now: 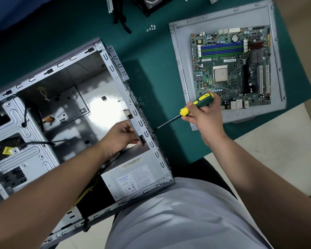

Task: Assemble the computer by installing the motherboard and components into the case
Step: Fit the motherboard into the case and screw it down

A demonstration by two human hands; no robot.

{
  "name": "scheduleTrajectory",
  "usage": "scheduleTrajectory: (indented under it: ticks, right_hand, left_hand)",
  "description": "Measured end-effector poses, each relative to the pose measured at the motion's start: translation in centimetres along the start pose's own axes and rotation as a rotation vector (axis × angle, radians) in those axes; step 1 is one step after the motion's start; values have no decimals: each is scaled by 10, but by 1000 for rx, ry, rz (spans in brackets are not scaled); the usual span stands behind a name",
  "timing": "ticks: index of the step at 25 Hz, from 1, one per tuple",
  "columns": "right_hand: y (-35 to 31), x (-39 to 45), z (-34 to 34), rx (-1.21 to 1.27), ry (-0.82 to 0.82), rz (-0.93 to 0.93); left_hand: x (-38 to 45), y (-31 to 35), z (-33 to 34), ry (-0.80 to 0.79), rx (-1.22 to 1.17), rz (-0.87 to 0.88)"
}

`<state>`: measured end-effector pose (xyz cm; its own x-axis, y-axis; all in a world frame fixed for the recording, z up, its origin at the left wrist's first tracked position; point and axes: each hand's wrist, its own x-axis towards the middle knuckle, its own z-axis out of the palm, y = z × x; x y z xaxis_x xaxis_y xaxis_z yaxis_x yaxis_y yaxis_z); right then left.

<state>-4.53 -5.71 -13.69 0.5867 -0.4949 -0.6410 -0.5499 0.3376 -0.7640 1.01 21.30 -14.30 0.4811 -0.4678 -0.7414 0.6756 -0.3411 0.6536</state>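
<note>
Apparently screwdriver (196, 105) (right hand (203, 114)) at case (142, 123)

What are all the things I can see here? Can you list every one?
computer case: 1, grey metal, open, on the left of the table
power supply: 1, silver box with labels, inside the case's near corner
flat part: 1, grey, held against the inside of the case's back wall
motherboard: 1, green, lying on the side panel, outside the case
side panel: 1, grey, flat on the table at right
screwdriver: 1, green and yellow grip, tip at the case's back wall
loose screws: small silver cluster, far side of the table
black cables: a bundle, top of the table
table: 1, dark green top
left hand: holds the flat part
right hand: grips the screwdriver
</note>
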Motion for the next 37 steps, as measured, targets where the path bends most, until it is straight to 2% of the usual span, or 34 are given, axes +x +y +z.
scheduleTrajectory:
  ticks: [4, 10, 13, 19, 21, 23, 25, 27, 29, 30, 31, 34, 37]
  right_hand:
    - [-2, 1, -1, -60, 7, -28]
    - [-13, 2, 0, -149, 34, 52]
    - [-20, 5, -5, -212, -28, 82]
    - [-54, 24, -31, -154, -115, 205]
    - [-58, 23, -29, -280, -139, 160]
    - [-61, 23, -24, -564, -153, 59]
    - [-64, 28, -21, -738, -205, -10]
    - [-73, 35, -24, -703, -269, 0]
    - [-81, 38, -26, -357, -296, 204]
    - [-83, 37, -27, -282, -309, 251]
    - [-81, 36, -27, -332, -309, 247]
    - [-73, 31, -23, -687, -299, 121]
    - [-71, 32, -25, -589, -297, 144]
  left_hand:
    - [0, 1, 1, 0, 11, -10]
    - [3, -4, -2, -4, 1, -17]
    - [3, -5, -3, -16, -1, 7]
    - [6, -8, -5, 2, 65, 54]
    - [6, -9, -6, 33, 103, 80]
    - [5, -8, -6, 58, 147, 116]
    - [1, -6, -5, 73, 202, 156]
    - [-2, -6, -5, 89, 288, 224]
    - [-3, -8, -6, 144, 455, 323]
    - [-4, -8, -6, 180, 564, 402]
    - [-6, -6, -5, 208, 663, 494]
    - [-7, -5, -7, 230, 966, 740]
    - [-5, -4, -10, 217, 1174, 859]
